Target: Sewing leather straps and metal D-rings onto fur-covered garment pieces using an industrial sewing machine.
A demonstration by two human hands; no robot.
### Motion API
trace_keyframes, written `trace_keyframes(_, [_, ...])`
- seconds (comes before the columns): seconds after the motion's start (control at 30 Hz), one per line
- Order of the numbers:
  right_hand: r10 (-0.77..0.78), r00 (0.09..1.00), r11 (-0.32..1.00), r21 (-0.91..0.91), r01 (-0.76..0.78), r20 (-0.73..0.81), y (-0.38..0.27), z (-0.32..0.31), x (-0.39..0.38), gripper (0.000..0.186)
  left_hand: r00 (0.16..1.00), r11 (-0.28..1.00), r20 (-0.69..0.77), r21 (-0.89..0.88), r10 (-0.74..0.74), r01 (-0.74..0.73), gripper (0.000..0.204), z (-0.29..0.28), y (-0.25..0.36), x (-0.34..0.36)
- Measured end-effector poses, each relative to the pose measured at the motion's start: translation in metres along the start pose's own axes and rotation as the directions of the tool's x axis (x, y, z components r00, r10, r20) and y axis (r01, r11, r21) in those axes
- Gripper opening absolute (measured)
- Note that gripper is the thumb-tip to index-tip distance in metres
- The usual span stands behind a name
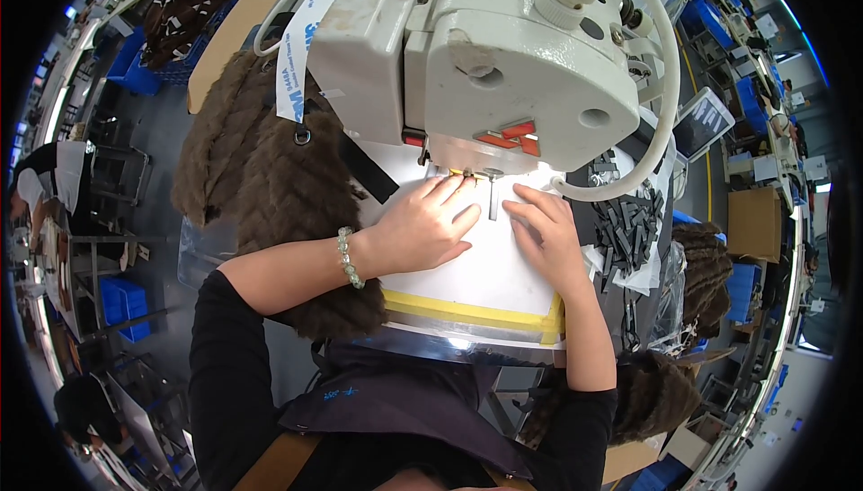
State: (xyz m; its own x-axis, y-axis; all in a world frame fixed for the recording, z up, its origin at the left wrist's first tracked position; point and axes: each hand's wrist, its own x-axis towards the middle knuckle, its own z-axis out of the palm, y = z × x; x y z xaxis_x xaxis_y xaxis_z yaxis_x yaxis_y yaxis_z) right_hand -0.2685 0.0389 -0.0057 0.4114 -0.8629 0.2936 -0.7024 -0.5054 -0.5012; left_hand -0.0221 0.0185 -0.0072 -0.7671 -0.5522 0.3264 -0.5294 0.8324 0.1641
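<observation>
A white industrial sewing machine (530, 68) stands over a white work surface (485, 266) edged with yellow tape. Just below its lit needle area lies a narrow dark strip (493, 200), one end reaching under the presser foot. My left hand (430, 228) rests left of the strip, fingers stretched toward the needle area, their tips partly hidden by glare and machine parts. To the strip's right, my right hand (547, 232) lies with its fingers apart, index fingertip near the strip. Neither hand visibly grips anything. Brown fur pieces (270, 176) are heaped beneath and beyond my left forearm.
Many short dark strips (625, 230) are piled on the right side. A white hose (665, 122) curves around the machine's right. A printed tape strip (306, 41) hangs from its left. More brown fur (656, 392) lies at lower right. Another person (54, 185) is at far left.
</observation>
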Motion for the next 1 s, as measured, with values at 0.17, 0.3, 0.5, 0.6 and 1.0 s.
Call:
trace_keyframes(0.17, [-0.002,1.000,1.000,0.004,0.002,-0.004,0.001,0.001,0.000,0.032,1.000,1.000,0.011,-0.003,-0.009,0.009,0.048,-0.001,0.000,0.001])
trace_keyframes(0.3, [-0.019,1.000,1.000,-0.019,0.019,-0.009,0.000,0.000,0.000,0.032,0.998,0.998,-0.040,-0.040,0.056,-0.058,0.044,-0.002,0.001,0.002])
trace_keyframes(0.5, [-0.056,0.998,0.994,-0.094,0.052,-0.034,0.003,-0.006,-0.001,0.031,0.974,0.959,-0.079,-0.178,0.210,-0.221,0.035,0.002,0.000,0.004])
trace_keyframes(0.6, [-0.143,0.985,0.986,-0.105,0.132,-0.098,-0.002,-0.011,0.001,0.032,0.959,0.950,-0.096,-0.141,0.265,-0.277,0.031,0.003,0.001,0.003])
trace_keyframes(1.0, [-0.058,0.734,0.891,-0.368,-0.268,-0.676,-0.016,-0.058,-0.090,0.038,0.962,0.937,0.080,-0.261,0.262,-0.234,0.036,-0.005,0.000,0.010])
